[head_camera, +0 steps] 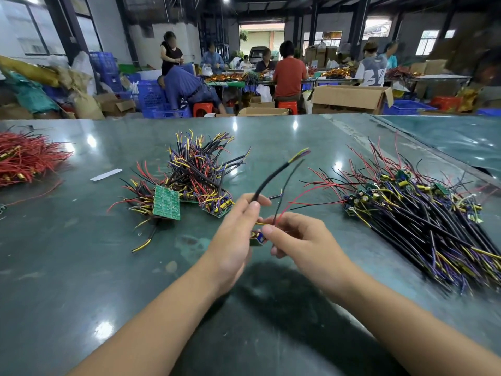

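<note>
From the head view, we hold one small green circuit board (257, 239) just above the glossy dark-green worktop (81, 267), between both hands. Our left hand (233, 240) pinches the board's thick black sheathed cable (273, 172), which rises up and away. Our right hand (306, 240) pinches its thin red and black leads (287, 185) near the board. We judge we are partway through straightening wires. The neat pile of boards with wires laid parallel (420, 213) to the right looks finished. The tangled heap of boards with wires (189, 180) in the middle looks still to do. A bundle of red wires (24, 158) lies untouched far left.
</note>
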A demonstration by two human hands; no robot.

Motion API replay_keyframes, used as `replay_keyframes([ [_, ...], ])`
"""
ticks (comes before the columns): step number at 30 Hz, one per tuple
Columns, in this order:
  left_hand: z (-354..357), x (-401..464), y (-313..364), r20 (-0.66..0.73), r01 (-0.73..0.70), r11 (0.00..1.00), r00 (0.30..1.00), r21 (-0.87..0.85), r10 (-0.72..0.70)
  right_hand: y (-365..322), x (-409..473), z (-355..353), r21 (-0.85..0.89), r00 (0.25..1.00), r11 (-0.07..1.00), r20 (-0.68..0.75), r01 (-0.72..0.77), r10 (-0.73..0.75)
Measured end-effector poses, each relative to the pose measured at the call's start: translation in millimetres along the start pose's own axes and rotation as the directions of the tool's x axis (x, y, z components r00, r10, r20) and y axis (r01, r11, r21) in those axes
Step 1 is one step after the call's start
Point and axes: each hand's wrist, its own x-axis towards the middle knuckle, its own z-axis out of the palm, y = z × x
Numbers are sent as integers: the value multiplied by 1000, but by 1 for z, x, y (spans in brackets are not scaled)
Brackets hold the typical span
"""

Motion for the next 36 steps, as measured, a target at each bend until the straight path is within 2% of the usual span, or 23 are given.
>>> replay_keyframes([
  [5,-7,2,-1,38,-142,954,990,263,137,5,1,-4,-25,992,1000,-127,16,-19],
  [8,-10,3,-1,4,-132,952,991,277,136,9,3,-6,-109,976,994,-211,24,-47],
  [11,-10,4,-3,-98,-66,988,992,140,80,8,5,-7,-96,953,994,-294,49,-75],
  [14,-11,7,-3,-194,12,990,980,-139,-39,3,6,-8,15,936,996,-344,85,-75],
  [16,-13,8,-2,-207,21,962,975,-273,-81,0,6,-8,106,939,991,-341,88,-47],
  [18,-13,7,-1,-192,8,954,979,-300,-68,-1,5,-9,203,948,977,-320,65,3],
  [23,-6,1,-1,-144,-71,990,988,-119,54,-2,5,-9,431,970,901,-195,-49,146],
  [28,-6,-1,3,-57,-153,987,986,57,156,2,6,-12,500,973,866,-210,24,94],
  [30,-4,-3,4,23,-117,992,993,43,117,2,8,-15,521,963,851,-256,60,89],
  [32,-4,-3,4,75,-95,990,993,100,87,1,10,-19,536,953,840,-289,83,90],
  [36,-6,-4,5,85,-69,986,995,149,57,1,11,-23,445,972,895,-222,27,81],
])
